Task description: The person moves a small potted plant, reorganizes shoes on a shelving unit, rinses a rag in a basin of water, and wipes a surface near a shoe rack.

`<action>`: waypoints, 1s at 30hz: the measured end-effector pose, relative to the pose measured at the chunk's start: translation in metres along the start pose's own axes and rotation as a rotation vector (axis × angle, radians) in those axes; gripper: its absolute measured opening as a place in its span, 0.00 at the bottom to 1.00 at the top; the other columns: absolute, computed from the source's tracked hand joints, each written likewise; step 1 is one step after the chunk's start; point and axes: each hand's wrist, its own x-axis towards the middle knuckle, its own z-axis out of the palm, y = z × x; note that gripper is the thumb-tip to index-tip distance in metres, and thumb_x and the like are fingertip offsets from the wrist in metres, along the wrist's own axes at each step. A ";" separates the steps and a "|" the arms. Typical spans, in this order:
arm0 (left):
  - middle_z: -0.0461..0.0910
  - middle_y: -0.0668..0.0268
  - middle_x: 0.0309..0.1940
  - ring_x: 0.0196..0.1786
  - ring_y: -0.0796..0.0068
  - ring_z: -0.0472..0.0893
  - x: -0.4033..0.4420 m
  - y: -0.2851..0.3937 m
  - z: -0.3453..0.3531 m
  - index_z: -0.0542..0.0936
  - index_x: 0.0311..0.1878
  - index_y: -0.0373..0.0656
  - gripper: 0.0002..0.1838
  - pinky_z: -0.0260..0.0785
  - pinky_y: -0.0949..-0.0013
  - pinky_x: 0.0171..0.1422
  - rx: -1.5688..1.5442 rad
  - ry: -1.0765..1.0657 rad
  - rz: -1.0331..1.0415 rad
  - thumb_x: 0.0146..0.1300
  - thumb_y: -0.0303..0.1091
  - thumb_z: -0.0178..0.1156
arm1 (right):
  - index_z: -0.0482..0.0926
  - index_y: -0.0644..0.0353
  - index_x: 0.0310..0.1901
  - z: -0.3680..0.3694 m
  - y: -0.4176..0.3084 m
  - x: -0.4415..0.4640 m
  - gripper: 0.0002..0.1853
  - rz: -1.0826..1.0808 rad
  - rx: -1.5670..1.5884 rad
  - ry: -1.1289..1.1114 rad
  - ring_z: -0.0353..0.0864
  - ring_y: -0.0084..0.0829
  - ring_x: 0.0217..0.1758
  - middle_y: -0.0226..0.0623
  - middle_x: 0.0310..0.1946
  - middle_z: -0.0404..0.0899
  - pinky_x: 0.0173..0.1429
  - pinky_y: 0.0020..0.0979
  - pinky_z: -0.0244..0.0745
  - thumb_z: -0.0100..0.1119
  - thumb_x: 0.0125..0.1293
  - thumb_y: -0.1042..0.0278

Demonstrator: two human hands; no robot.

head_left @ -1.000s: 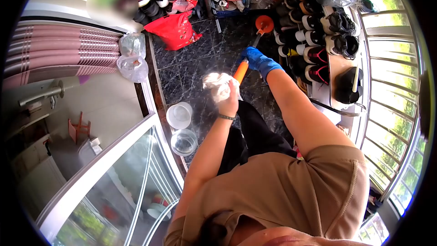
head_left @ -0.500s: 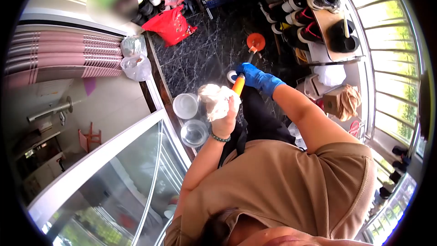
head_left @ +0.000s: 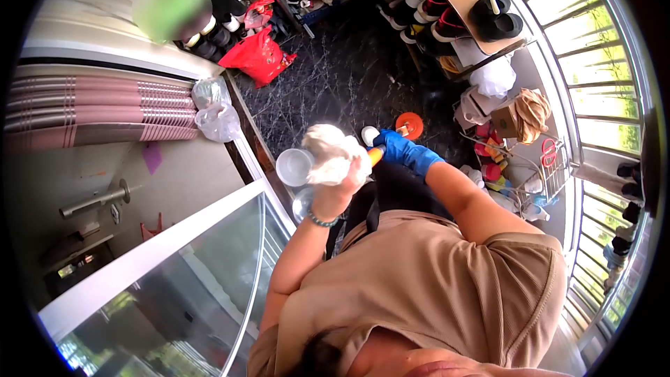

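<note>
Clearly, left hand clutching one white cloth, right hand gripping one orange handle, two tubs

Bunched white cloth, slanted orange-handled tool, round orange head.

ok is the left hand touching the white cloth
Touching: the head view shows the left hand gripping the bunched white cloth, with no gap between them.
</note>
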 end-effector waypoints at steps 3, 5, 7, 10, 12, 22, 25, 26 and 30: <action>0.76 0.67 0.34 0.39 0.75 0.75 0.003 0.013 -0.024 0.77 0.38 0.41 0.03 0.69 0.70 0.45 -0.198 -0.042 -0.203 0.63 0.28 0.55 | 0.78 0.58 0.23 0.002 0.009 0.030 0.18 -0.013 -0.002 -0.026 0.75 0.48 0.28 0.44 0.22 0.77 0.33 0.41 0.69 0.63 0.61 0.53; 0.77 0.64 0.34 0.37 0.72 0.76 0.013 0.030 -0.026 0.77 0.36 0.41 0.04 0.69 0.69 0.43 -0.015 -0.099 -0.069 0.62 0.30 0.57 | 0.78 0.59 0.24 -0.027 -0.020 0.045 0.16 -0.003 0.074 0.019 0.76 0.48 0.29 0.45 0.24 0.77 0.34 0.43 0.70 0.63 0.61 0.55; 0.77 0.62 0.34 0.35 0.70 0.77 0.034 0.048 -0.015 0.77 0.36 0.41 0.06 0.70 0.67 0.39 0.135 -0.177 0.222 0.60 0.32 0.58 | 0.79 0.59 0.25 -0.055 -0.036 0.073 0.15 0.004 0.100 0.039 0.76 0.49 0.30 0.45 0.25 0.78 0.34 0.44 0.71 0.64 0.60 0.56; 0.77 0.61 0.34 0.31 0.65 0.79 0.080 0.043 -0.006 0.75 0.38 0.40 0.10 0.73 0.65 0.36 0.202 -0.166 0.548 0.56 0.33 0.62 | 0.80 0.59 0.27 -0.094 -0.037 0.123 0.12 -0.167 0.049 0.106 0.79 0.49 0.33 0.46 0.26 0.79 0.37 0.45 0.72 0.64 0.59 0.59; 0.76 0.62 0.33 0.32 0.63 0.80 0.122 0.023 -0.001 0.75 0.39 0.39 0.10 0.75 0.63 0.40 0.414 -0.056 0.778 0.57 0.33 0.61 | 0.81 0.58 0.29 -0.120 -0.019 0.161 0.12 -0.003 -0.079 0.075 0.79 0.50 0.33 0.47 0.29 0.81 0.37 0.44 0.73 0.65 0.57 0.58; 0.78 0.66 0.35 0.34 0.73 0.78 0.249 -0.093 0.002 0.75 0.44 0.40 0.11 0.70 0.72 0.39 0.891 0.199 0.321 0.58 0.29 0.61 | 0.76 0.61 0.24 -0.140 0.145 0.268 0.09 0.204 0.112 0.276 0.77 0.41 0.27 0.45 0.23 0.77 0.34 0.36 0.73 0.64 0.56 0.69; 0.78 0.66 0.36 0.36 0.71 0.78 0.248 -0.069 0.010 0.75 0.43 0.41 0.11 0.69 0.70 0.40 0.647 0.225 0.384 0.58 0.32 0.60 | 0.76 0.61 0.23 -0.145 0.147 0.253 0.10 0.281 0.486 0.241 0.75 0.43 0.25 0.44 0.21 0.77 0.32 0.37 0.72 0.69 0.54 0.69; 0.77 0.66 0.36 0.37 0.71 0.78 0.246 -0.067 0.008 0.75 0.44 0.41 0.11 0.69 0.70 0.41 0.711 0.202 0.445 0.59 0.33 0.60 | 0.76 0.60 0.23 -0.151 0.124 0.238 0.11 0.233 0.233 0.262 0.74 0.44 0.25 0.45 0.21 0.76 0.32 0.37 0.72 0.69 0.53 0.68; 0.77 0.67 0.35 0.38 0.71 0.77 0.227 -0.049 0.005 0.76 0.43 0.43 0.09 0.67 0.69 0.42 0.596 0.130 0.414 0.60 0.32 0.58 | 0.75 0.61 0.22 -0.147 0.087 0.204 0.12 0.171 0.025 0.254 0.69 0.47 0.23 0.47 0.19 0.72 0.31 0.39 0.70 0.70 0.52 0.68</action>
